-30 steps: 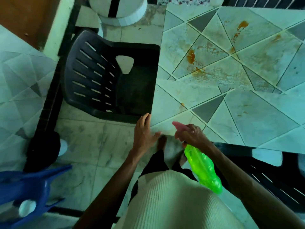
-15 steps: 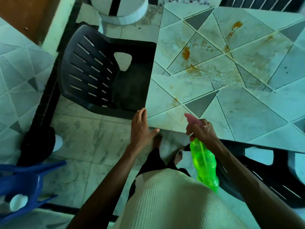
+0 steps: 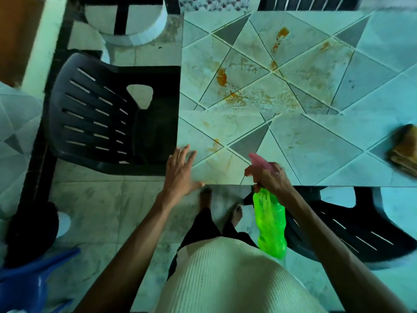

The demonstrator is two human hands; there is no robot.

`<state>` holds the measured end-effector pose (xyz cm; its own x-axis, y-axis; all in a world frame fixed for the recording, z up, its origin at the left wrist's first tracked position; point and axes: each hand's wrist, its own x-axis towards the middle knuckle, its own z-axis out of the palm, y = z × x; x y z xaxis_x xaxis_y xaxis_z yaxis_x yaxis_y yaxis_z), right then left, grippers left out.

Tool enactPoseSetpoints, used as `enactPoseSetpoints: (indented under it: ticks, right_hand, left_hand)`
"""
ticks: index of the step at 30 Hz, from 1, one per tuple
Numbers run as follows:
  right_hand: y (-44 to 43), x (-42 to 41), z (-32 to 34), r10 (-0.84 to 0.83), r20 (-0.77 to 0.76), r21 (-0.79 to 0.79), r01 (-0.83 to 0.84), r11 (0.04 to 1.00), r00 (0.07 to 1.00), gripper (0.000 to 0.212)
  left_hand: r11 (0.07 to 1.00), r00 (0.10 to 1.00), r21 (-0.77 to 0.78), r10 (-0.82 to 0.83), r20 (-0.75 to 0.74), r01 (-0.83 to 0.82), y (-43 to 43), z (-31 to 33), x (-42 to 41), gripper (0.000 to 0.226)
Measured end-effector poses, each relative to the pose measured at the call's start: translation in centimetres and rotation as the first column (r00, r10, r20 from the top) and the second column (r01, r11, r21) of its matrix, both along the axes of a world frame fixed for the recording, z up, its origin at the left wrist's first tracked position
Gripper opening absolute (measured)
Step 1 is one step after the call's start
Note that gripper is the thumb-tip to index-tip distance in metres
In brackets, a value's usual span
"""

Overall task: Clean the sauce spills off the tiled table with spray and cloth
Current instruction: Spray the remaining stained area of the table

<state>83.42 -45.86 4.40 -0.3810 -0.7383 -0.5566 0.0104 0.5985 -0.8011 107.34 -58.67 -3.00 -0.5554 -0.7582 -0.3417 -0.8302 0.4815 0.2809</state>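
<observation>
sauce (image 3: 222, 77) lies in orange streaks and smears across the far half of the surface (image 3: 316, 150), with one small spot near the near left corner. the spray (image 3: 269, 224) hangs over the near edge, its pink nozzle aimed at the stains, likely to wet them before wiping. the right hand (image 3: 270, 177) is curled tight round its neck. the left hand (image 3: 180, 172) rests flat, fingers spread, on the near left corner, probably as a brace. the cloth (image 3: 404, 150) waits at the right edge.

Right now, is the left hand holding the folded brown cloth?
No, the folded brown cloth lies alone on the tiled table at far right, while the left hand is open at the near corner.
</observation>
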Motion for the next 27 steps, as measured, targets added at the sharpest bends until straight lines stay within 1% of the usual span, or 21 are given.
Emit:
enactPoseSetpoints:
  ticks: [3, 6, 10, 11, 13, 14, 16, 18, 20, 23, 26, 27]
  right_hand:
    - [1.7, 0.2, -0.5, 0.080, -0.083, 0.039, -0.077, 0.996, 0.993, 0.043]
    - [3.6, 0.3, -1.1, 0.110, -0.102, 0.099, -0.100, 0.990, 0.989, 0.052]
    - [5.5, -0.2, -1.1, 0.178, -0.054, 0.139, -0.169, 0.976, 0.983, 0.039]
    - [5.5, -0.2, -1.0, 0.213, -0.056, 0.150, -0.203, 0.968, 0.976, 0.035]
    - [5.6, -0.4, -0.9, 0.224, -0.068, 0.147, -0.213, 0.966, 0.972, 0.030]
    - [5.6, -0.6, -0.7, 0.212, -0.081, 0.142, -0.199, 0.970, 0.974, 0.030]
    - [5.3, -1.3, -0.2, 0.201, -0.100, 0.133, -0.188, 0.973, 0.974, 0.037]
    - [4.8, -2.4, 0.3, 0.181, -0.065, 0.110, -0.173, 0.979, 0.981, 0.044]
    - [4.6, -3.4, 0.4, 0.231, -0.014, 0.094, -0.229, 0.969, 0.973, 0.044]
    - [4.7, -3.6, 0.1, 0.351, 0.011, 0.149, -0.348, 0.925, 0.936, 0.039]
    - [4.6, -4.0, 0.1, 0.355, 0.002, 0.193, -0.349, 0.917, 0.935, 0.040]
    - [4.5, -4.5, 0.3, 0.377, -0.009, 0.199, -0.367, 0.909, 0.926, 0.037]
  left_hand:
    - [0.999, 0.999, 0.015, -0.038, -0.006, 0.038, -0.1, 0.2, -1.5, 0.110]
    - [0.999, 0.999, 0.000, -0.035, 0.011, 0.035, 0.3, 0.2, -2.8, 0.113]
    - [1.000, 1.000, -0.028, -0.008, 0.015, 0.008, 0.6, 0.2, -3.5, 0.111]
    - [1.000, 1.000, -0.028, -0.007, 0.023, 0.008, 0.6, 0.2, -3.5, 0.111]
    - [0.999, 0.999, -0.032, -0.013, 0.049, 0.015, 0.6, 0.2, -3.6, 0.113]
    - [0.999, 0.998, -0.038, -0.018, 0.061, 0.020, 0.6, 0.2, -3.7, 0.113]
    - [0.999, 0.996, -0.047, -0.022, 0.081, 0.026, 0.6, 0.3, -3.7, 0.114]
    - [0.999, 0.993, -0.036, -0.027, 0.111, 0.031, 0.6, 0.5, -4.0, 0.115]
    - [1.000, 0.989, -0.007, -0.029, 0.144, 0.030, 0.5, 0.7, -4.3, 0.120]
    - [0.999, 0.984, 0.032, -0.017, 0.179, 0.012, 0.7, 0.9, -4.7, 0.126]
    - [1.000, 0.978, 0.018, -0.006, 0.207, 0.002, 1.1, 1.1, -5.1, 0.127]
    - [1.000, 0.977, 0.011, -0.001, 0.212, -0.002, 1.3, 1.2, -5.3, 0.128]
